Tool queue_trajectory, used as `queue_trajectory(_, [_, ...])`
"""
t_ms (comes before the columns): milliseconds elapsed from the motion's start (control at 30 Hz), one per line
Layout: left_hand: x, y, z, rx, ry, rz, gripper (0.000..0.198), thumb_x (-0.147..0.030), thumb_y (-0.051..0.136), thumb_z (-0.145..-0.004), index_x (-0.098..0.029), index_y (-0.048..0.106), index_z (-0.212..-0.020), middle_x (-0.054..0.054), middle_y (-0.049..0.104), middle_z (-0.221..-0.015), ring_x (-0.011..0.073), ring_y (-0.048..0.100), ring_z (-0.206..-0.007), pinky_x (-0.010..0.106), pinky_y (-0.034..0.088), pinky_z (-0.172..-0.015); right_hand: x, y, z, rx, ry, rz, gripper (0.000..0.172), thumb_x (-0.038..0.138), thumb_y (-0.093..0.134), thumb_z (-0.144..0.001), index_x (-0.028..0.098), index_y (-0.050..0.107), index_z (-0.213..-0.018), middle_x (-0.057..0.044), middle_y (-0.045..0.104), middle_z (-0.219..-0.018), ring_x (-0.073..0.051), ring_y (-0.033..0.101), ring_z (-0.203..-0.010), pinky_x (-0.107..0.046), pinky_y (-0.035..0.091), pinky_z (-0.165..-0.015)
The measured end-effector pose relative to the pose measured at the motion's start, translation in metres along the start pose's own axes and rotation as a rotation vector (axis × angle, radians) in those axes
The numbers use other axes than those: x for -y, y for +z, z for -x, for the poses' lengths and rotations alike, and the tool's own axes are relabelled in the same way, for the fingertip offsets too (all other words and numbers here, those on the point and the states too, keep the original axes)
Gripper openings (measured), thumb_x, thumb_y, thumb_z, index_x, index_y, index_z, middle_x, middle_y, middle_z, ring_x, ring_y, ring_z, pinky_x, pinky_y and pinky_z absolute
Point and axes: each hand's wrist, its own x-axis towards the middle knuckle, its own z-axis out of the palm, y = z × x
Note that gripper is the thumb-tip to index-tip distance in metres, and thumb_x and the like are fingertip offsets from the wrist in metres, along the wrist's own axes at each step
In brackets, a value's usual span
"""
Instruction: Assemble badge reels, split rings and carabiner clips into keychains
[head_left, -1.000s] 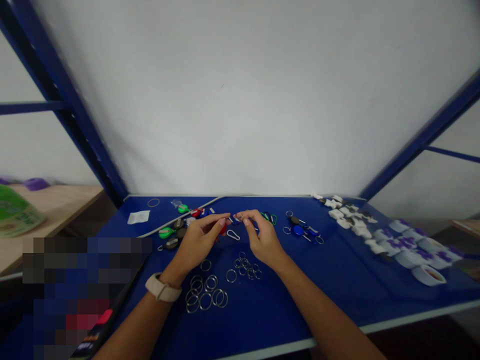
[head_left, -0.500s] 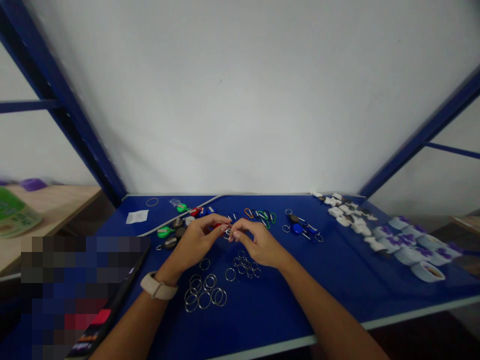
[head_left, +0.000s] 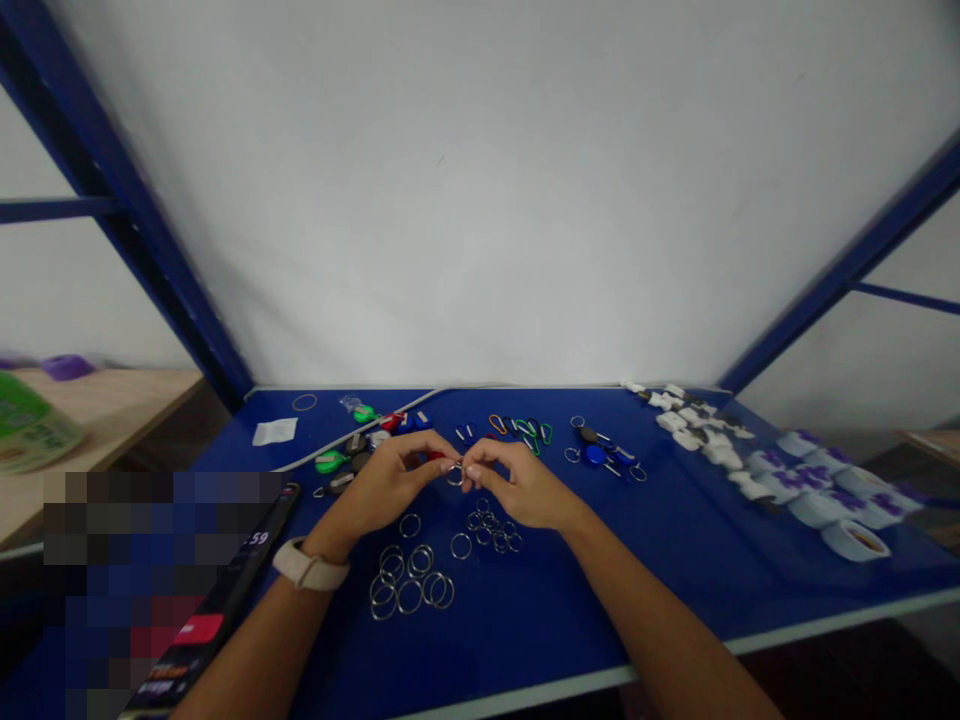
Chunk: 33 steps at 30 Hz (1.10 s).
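On a glossy blue tabletop against a white wall, we see white bowl-like pieces marked with purple at right, near a cluster of small white pieces with dark parts. At left, we find a white paper slip, a pale cable and a partly pixelated phone, its lit screen showing "59." Beyond a blue metal post, a wooden table holds a green-topped container and a purple roll-like object.
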Motion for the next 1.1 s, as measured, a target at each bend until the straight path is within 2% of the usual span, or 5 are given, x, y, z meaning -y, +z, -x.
queue_trajectory(367, [0.0016, -0.0034, 0.0033, 0.090, -0.007, -0.002, 0.015, -0.030, 0.063, -0.091, -0.020, 0.075, -0.090, 0.006, 0.075, -0.091, 0.0205, 0.068, -0.087, 0.034, 0.054, -0.080, -0.0025, -0.0006, 0.0013, 0.068, 0.045, -0.088, 0.013, 0.019, 0.054, -0.093, 0.020, 0.065, -0.086, -0.001, 0.070, -0.077, -0.014, 0.064, -0.072, -0.029, 0.050, -0.069])
queue_trajectory(633, [0.0030, -0.0016, 0.0038, 0.115, 0.023, -0.054, 0.012, -0.024, 0.063, -0.091, -0.021, 0.074, -0.091, 0.003, 0.075, -0.090, 0.0187, 0.069, -0.086, 0.032, 0.052, -0.082, -0.0055, -0.0012, 0.0009, 0.140, 0.113, -0.128, 0.015, 0.021, 0.055, -0.094, 0.018, 0.065, -0.083, -0.003, 0.072, -0.076, -0.014, 0.065, -0.070, -0.029, 0.050, -0.067])
queue_trajectory(833, [0.0039, -0.0007, 0.0030, 0.142, 0.018, -0.074, 0.013, -0.027, 0.062, -0.092, -0.020, 0.074, -0.091, 0.003, 0.075, -0.090, 0.0178, 0.068, -0.086, 0.031, 0.052, -0.082, -0.0040, -0.0011, -0.0002, 0.204, 0.166, -0.138, 0.017, 0.023, 0.056, -0.094, 0.016, 0.065, -0.081, -0.004, 0.072, -0.076, -0.015, 0.066, -0.072, -0.029, 0.050, -0.071])
queue_trajectory(967, [0.0068, -0.0006, 0.0037, 0.135, 0.020, -0.123, 0.013, -0.024, 0.062, -0.092, -0.023, 0.074, -0.092, 0.001, 0.076, -0.090, 0.0167, 0.069, -0.085, 0.030, 0.051, -0.081, -0.0030, 0.0015, -0.0013, 0.177, 0.210, -0.107, 0.014, 0.019, 0.057, -0.092, 0.017, 0.065, -0.080, -0.003, 0.072, -0.074, -0.014, 0.066, -0.070, -0.028, 0.049, -0.070])
queue_trajectory(1100, [0.0090, -0.0004, 0.0036, 0.095, 0.015, -0.131, 0.012, -0.024, 0.062, -0.091, -0.023, 0.075, -0.091, 0.001, 0.076, -0.088, 0.0169, 0.069, -0.083, 0.030, 0.052, -0.078, -0.0061, 0.0056, -0.0026, 0.095, 0.196, -0.113, 0.011, 0.019, 0.060, -0.090, 0.017, 0.066, -0.082, -0.002, 0.072, -0.074, -0.014, 0.065, -0.068, -0.028, 0.049, -0.068])
